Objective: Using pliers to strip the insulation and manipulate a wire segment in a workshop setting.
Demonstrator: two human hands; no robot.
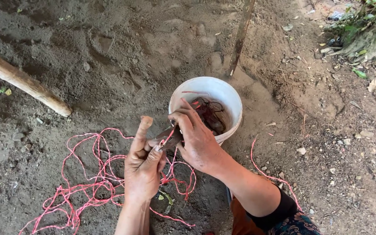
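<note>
Working at frame centre above the white plastic bucket (pixel 223 93), the left hand (pixel 142 167) pinches thin pink-red twine (pixel 90 185) while the right hand (pixel 199 139) grips a small dark tool (pixel 167 138); keeping the strand taut looks wise.

We are looking through a single head-worn camera, facing steeply down from above onto the sandy ground (pixel 109 52) in front of the person. We are seeing it close in, with the left hand (pixel 142 167) and right hand (pixel 196 139) sitting at the frame's lower middle, forearms entering from the bottom edge. No second view is sharing the scene.
</note>
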